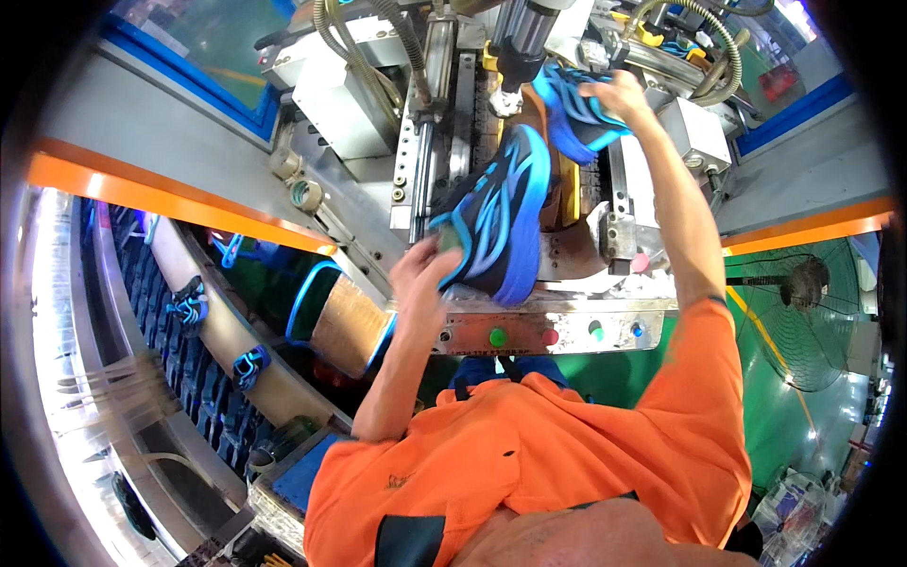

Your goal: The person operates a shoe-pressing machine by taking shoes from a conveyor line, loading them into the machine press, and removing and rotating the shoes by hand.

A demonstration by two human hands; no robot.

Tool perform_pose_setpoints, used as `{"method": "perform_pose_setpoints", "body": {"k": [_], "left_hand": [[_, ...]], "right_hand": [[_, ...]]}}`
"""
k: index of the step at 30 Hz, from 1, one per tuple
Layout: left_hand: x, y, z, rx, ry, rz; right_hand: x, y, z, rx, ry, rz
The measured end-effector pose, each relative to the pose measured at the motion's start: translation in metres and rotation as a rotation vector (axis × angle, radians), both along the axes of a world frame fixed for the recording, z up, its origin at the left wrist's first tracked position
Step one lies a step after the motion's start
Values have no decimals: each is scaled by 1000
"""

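The machine's front edge, a metal panel with coloured buttons, runs just in front of the person's waist, and an orange bar on the left and another orange bar on the right flank the gap where both arms reach in. Inside, a white box and a steel rod bound the working space on the left, while a metal block stands on the right, below the right forearm. The near shoe, blue and black, is tilted over the machine's middle, toe pointing away, its lower end close to the panel; whether it touches the machine I cannot tell. The left hand, somewhat blurred, has its fingers bent and pinches this shoe at the collar, elbow bent low. The right arm stretches farther, nearly straight, and the right hand curls its fingers round the far shoe, beside the dark upright post.
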State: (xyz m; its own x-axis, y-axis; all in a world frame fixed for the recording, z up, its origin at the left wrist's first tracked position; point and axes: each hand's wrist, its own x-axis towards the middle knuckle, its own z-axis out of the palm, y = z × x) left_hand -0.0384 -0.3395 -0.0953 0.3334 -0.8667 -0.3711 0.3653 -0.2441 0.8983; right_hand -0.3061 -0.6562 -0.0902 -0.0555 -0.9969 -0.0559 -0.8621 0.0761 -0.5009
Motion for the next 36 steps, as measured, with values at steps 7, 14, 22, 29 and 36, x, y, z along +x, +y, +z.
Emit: {"method": "perform_pose_setpoints", "body": {"k": [7, 14, 22, 29, 36], "left_hand": [[60, 183, 24, -220, -236, 415], [20, 261, 21, 24, -185, 988], [-2, 262, 1, -22, -27, 948], [-6, 252, 7, -50, 6, 890], [1, 236, 6, -44, -4, 840]], "right_hand": [[107, 0, -127, -176, 221, 41], [99, 119, -89, -627, -2, 231], [120, 355, -210, -394, -560, 931], [111, 287, -84, -861, -671, 835], [65, 61, 156, -805, -709, 123]]}}
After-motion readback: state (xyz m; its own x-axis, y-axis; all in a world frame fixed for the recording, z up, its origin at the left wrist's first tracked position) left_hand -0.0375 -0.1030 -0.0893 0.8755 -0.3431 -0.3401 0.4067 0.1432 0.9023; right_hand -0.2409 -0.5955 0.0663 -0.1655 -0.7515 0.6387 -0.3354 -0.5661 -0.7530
